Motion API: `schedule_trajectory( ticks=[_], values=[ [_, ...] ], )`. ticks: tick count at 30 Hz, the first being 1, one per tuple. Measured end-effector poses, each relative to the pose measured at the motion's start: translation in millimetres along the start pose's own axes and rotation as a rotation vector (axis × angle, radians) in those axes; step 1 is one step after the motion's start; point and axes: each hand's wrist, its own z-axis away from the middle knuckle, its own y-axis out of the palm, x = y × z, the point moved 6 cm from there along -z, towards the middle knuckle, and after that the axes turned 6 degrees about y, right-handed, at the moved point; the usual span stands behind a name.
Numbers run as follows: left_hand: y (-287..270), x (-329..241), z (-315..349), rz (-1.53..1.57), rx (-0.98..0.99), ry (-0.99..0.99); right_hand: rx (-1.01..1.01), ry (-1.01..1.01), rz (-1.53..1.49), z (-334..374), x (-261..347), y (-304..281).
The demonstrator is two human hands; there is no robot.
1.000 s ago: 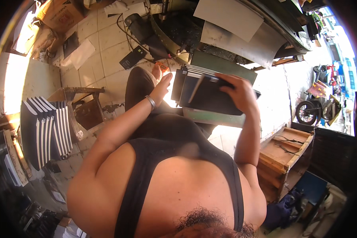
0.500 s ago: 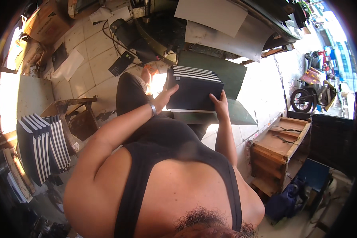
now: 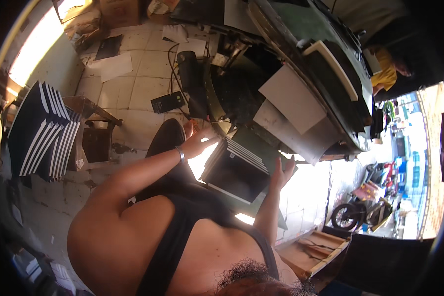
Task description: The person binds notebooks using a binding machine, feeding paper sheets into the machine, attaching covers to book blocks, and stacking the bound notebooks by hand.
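Note:
A stack of black hardcover books (image 3: 239, 172) with white page edges lies in front of me on a dark green board (image 3: 254, 140). My left hand (image 3: 201, 142) is just off the stack's far left corner, its fingers stretched out and holding nothing. Past the stack's right edge, my right hand (image 3: 282, 173) is raised with thumb and fingers apart, also holding nothing. The board's support is hidden under the stack.
More black books (image 3: 49, 135) stand piled at the left beside a wooden stool (image 3: 96, 111). A green machine (image 3: 301, 54) bearing grey boards (image 3: 293, 98) fills the far right. A person in yellow (image 3: 385, 74) is beyond it. A wooden drawer frame (image 3: 313, 251) stands at lower right.
Both hands have let go of the book stack and moved apart from it, fingers opening. My view has turned and tilted, so a person in yellow now shows at far right.

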Motion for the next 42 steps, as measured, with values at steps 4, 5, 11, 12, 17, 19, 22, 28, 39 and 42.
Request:
schedule_trajectory(
  ticks=[4,5,11,12,17,19,22,28,39,42],
  values=[
    [-89,-80,-51,-0.406,-0.262,0.401,0.224,0.308,-0.645,-70,20,41],
    [-106,-116,-67,-0.476,-0.280,0.476,0.237,0.281,-0.641,-84,7,45],
    [-193,-237,-194,-1.063,-0.511,0.748,0.279,0.485,-0.944,-62,-28,111],
    [-203,-244,-213,-1.236,-0.568,0.705,0.341,0.381,-0.775,-56,-40,111],
    [-206,-249,-263,-1.650,-0.402,0.397,0.420,0.358,-0.632,-2,1,119],
    [-191,-239,-269,-1.555,-0.201,0.203,0.404,0.411,-0.625,7,10,121],
    [-176,-259,-260,-1.400,-0.025,0.222,0.281,0.291,-0.397,11,46,124],
    [-219,-250,-317,-1.447,-0.286,0.593,0.101,-0.049,-0.045,-35,73,113],
    [-184,-240,-247,-1.678,-0.087,0.681,0.357,-0.050,-0.059,6,68,148],
    [-178,-225,-177,-1.535,-0.311,0.993,0.513,0.141,-0.204,31,97,167]
  ],
)
